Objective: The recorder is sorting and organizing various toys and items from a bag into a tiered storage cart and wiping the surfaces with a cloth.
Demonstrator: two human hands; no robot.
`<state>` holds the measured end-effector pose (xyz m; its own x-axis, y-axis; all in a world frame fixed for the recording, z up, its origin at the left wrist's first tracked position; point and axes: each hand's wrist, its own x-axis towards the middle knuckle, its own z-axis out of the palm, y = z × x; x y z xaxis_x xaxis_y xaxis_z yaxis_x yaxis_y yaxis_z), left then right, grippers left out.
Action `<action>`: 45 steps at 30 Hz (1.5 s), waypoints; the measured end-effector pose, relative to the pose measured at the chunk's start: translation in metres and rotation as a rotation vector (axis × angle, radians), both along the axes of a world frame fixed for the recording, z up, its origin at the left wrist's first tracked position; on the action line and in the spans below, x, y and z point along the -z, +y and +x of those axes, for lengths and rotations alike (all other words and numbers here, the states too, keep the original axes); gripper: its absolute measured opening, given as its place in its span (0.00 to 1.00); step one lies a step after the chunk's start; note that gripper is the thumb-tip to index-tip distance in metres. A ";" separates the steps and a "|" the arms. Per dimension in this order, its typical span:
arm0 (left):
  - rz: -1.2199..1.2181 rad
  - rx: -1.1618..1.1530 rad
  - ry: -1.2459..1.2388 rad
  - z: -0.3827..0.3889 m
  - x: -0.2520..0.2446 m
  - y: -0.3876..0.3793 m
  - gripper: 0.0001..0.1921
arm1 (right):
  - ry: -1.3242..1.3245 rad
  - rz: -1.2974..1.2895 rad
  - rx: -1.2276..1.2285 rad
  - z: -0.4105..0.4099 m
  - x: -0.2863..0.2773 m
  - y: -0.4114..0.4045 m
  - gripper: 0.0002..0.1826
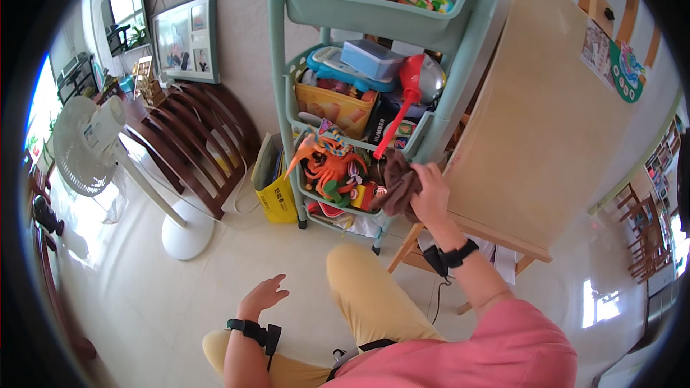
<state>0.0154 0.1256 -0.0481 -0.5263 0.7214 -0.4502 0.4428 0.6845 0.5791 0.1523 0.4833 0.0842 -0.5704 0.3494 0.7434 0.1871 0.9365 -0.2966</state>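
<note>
My right hand [430,192] grips a crumpled brown cloth [398,183] against the right post of a pale green storage cart [372,19]. Just above the cloth, a red toy handle [392,126] sticks out over the front of the middle tier. Left of the cloth, the tier below holds an orange toy crab [331,164], a green toy piece [335,192] and several small toys. My left hand [264,295] hovers over my knee with its fingers apart and nothing in it.
A tan wooden-framed board [539,134] stands close on the right of the cart. To its left are a yellow bag [277,199], a dark slatted wooden piece [199,134] and a white standing fan [186,229] with a trailing cable. A blue-lidded box [372,59] tops the middle tier.
</note>
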 end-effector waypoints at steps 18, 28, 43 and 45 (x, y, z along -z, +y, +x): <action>0.063 0.019 0.057 -0.014 0.007 0.015 0.28 | 1.071 -2.045 -0.755 -0.132 0.022 -0.005 0.05; 0.177 0.135 0.073 -0.027 0.075 0.007 0.29 | 0.650 -2.192 -0.739 -0.239 -0.008 -0.098 0.18; 0.160 0.115 0.029 -0.045 0.064 0.011 0.31 | 0.297 -1.937 -0.595 -0.272 0.014 -0.102 0.21; 0.274 -0.073 0.068 -0.035 0.033 0.014 0.38 | 0.199 -1.988 -0.260 -0.255 0.012 -0.121 0.20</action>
